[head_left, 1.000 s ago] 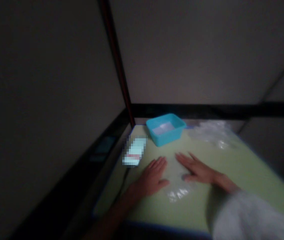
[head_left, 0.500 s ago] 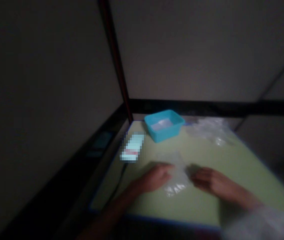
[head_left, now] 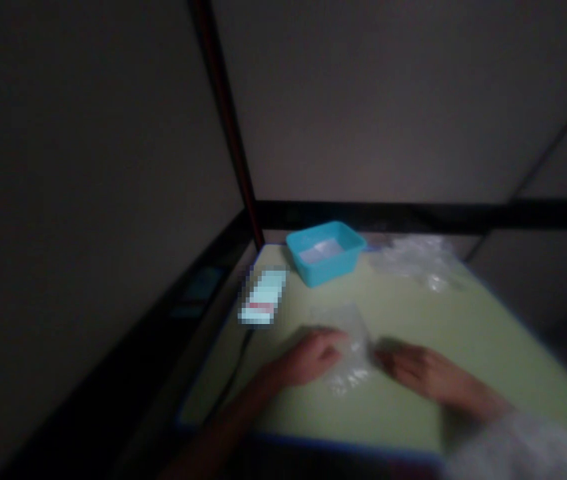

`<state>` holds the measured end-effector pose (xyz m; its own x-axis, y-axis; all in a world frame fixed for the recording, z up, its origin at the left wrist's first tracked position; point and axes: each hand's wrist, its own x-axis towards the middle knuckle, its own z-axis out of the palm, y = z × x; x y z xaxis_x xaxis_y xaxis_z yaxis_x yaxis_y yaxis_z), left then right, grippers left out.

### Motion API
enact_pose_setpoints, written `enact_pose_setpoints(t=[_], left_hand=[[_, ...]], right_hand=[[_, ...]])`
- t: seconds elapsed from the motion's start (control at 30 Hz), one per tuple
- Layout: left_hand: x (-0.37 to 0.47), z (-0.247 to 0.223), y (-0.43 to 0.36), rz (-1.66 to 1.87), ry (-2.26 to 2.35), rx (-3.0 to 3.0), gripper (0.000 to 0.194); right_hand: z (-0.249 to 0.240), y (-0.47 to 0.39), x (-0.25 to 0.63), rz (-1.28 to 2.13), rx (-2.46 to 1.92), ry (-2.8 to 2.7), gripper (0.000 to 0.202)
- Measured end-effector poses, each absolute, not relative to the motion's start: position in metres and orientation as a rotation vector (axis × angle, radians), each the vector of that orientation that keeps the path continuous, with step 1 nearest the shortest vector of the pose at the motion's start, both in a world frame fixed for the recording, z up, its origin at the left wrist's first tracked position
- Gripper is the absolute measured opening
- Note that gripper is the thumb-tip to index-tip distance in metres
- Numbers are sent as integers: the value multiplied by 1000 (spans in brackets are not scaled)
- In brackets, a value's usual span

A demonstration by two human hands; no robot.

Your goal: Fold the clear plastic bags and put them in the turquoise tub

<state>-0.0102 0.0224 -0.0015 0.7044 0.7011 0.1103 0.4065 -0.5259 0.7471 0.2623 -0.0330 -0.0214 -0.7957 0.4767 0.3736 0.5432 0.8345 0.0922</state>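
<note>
A clear plastic bag (head_left: 356, 367) lies flat on the pale green tabletop (head_left: 383, 420), wrinkled and shiny toward its near end. My left hand (head_left: 313, 355) is on the bag's left side, fingers curled, with the index finger and thumb on the plastic. At the bag's right edge, my right hand (head_left: 410, 368) is palm down with its fingers stretched toward the bag; the fingertips are at or very near the plastic. Blur and dim light hide the finer contact.
A turquoise basket (head_left: 330, 270) with something whitish inside stands at the back. Right of it lies a heap of clear plastic bags (head_left: 418, 260). A pixelated phone-like screen (head_left: 264, 297) with a dark cable (head_left: 236, 373) lies on the left. Walls close in behind and left.
My right hand has moved slightly left, closer to the bag, and its fingers are straighter. My left hand has stayed nearly in place.
</note>
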Motion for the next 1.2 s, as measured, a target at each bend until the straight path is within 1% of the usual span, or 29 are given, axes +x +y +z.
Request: enact_pose_setpoints(t=[0.17, 0.37, 0.47, 0.67, 0.77, 0.83, 0.93, 1.03, 1.1, 1.2], left_hand=[[-13, -6, 25, 548, 808, 2161, 38], [-13, -9, 27, 542, 824, 2107, 36], [-19, -6, 25, 548, 848, 2012, 36], [-44, 3, 23, 614, 949, 1918, 20], [-50, 4, 25, 635, 996, 1896, 19], [-50, 1, 27, 650, 1016, 1871, 18], [-49, -5, 31, 655, 1037, 1813, 17], [-47, -11, 35, 666, 1044, 1743, 23], [-47, -12, 37, 670, 1053, 1713, 28], [-46, -12, 41, 652, 1079, 1689, 29]], right_hand=[[-23, -26, 265, -321, -677, -2731, 33], [-31, 0, 265, -407, -618, -2684, 26], [-30, 12, 262, -382, -631, -2691, 27], [-32, 19, 262, -299, -598, -2700, 30], [-31, 19, 261, -167, -651, -2693, 29], [-26, 19, 259, -6, -744, -2654, 29], [-13, 20, 254, 360, -966, -2533, 27], [1, 22, 246, 714, -1164, -2303, 25], [6, 24, 240, 824, -1224, -2173, 25], [5, 28, 232, 877, -1270, -2023, 18]])
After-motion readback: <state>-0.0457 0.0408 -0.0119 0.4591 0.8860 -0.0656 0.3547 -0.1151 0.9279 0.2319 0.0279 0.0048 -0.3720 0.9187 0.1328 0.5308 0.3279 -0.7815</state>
